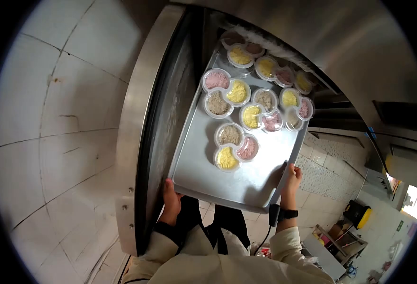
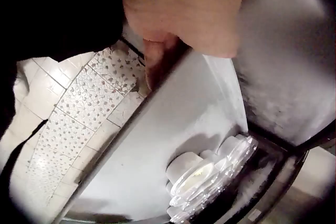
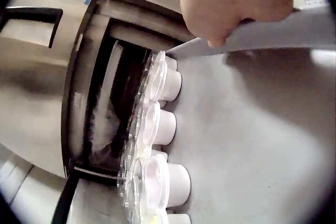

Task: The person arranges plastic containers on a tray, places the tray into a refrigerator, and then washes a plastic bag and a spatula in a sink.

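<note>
So there's one metal tray (image 1: 208,165) with a bunch of three-section cups (image 1: 237,146) on it. I count four in plain view, each with three round sections and clear lids, plus at least two more crowded at the far edge, where I can't get an exact number. Most of the sections I can make out hold yellow, pink or greyish-tan stuff. The nearest cup sits around the middle of the tray, and the rest are bunched toward the far edge and far right corner.

The tray's long axis runs away from the person, slanting a bit to the right, with the far end in the opening of a frosty steel freezer (image 1: 341,52). The open door (image 1: 144,113) stands along the left long edge.

Left hand (image 1: 172,202) is at the near left corner, forearm reaching forward, thumb up by the rim and fingers tucked underneath, so that grip is closed round the corner. Right hand (image 1: 291,180) has its grip curled on the right long edge, a little up from the near right corner, forearm angled forward with a black band (image 1: 288,214) on the wrist.
</note>
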Demonstrator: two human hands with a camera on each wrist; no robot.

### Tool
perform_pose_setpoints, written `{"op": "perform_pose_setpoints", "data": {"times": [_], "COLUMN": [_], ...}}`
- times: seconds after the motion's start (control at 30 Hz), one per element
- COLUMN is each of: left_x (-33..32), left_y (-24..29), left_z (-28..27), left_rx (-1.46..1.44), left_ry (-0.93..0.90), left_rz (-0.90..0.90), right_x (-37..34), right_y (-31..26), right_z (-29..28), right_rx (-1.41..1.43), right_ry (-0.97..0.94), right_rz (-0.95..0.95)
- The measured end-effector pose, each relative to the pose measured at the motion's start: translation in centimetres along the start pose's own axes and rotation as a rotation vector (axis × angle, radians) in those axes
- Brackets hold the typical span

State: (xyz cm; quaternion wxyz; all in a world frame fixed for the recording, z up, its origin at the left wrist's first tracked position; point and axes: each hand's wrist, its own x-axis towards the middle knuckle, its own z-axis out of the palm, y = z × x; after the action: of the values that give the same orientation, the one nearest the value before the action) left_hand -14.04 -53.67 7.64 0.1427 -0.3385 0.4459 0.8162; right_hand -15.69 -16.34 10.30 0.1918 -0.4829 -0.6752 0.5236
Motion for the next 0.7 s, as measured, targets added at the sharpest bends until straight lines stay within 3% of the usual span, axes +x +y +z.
{"op": "perform_pose_setpoints", "data": {"times": [0.1, 0.2, 0.23, 0.27, 0.3, 0.33, 0.4, 0.53, 0.6, 0.7], "left_x": [-0.1, -0.1, 0.1, 0.2, 0.1, -0.1, -0.1, 0.0, 0.1, 0.3], "left_y": [0.0, 0.2, 0.0, -0.2, 0.1, 0.7, 0.6, 0.4, 0.1, -0.6], "left_z": [0.3, 0.7, 0.4, 0.1, 0.3, 0.9, 1.2, 1.0, 0.5, -0.3], "left_rx": [0.044, 0.025, 0.027, -0.006, -0.012, 0.009, -0.003, 0.023, -0.002, -0.026], "left_ry": [0.122, 0.099, 0.074, 0.019, 0.026, 0.043, 0.101, 0.107, 0.073, 0.044], "left_rz": [-0.009, 0.011, 0.016, 0.027, 0.030, 0.049, 0.058, 0.068, 0.050, 0.024], "right_x": [-0.3, 1.0, 0.9, 2.5, 2.6, 3.6, 2.0, 1.1, 1.5, 3.3], "right_y": [-0.2, -1.0, -2.1, -1.9, -4.2, -6.0, -13.2, -22.0, -23.6, -22.6], "right_z": [-0.8, -2.6, -2.4, -3.1, -2.3, -1.3, 3.0, 13.0, 17.7, 22.9], "right_rx": [0.046, -0.174, -0.255, -0.282, -0.517, -0.508, -0.730, -1.024, -0.958, -0.938], "right_ry": [-0.111, -0.282, -0.222, -0.260, -0.123, -0.090, -0.239, -0.591, -0.710, -0.667], "right_rz": [0.006, 0.131, 0.066, -0.197, -0.538, -0.833, -1.222, -1.654, -1.727, -1.703]}}
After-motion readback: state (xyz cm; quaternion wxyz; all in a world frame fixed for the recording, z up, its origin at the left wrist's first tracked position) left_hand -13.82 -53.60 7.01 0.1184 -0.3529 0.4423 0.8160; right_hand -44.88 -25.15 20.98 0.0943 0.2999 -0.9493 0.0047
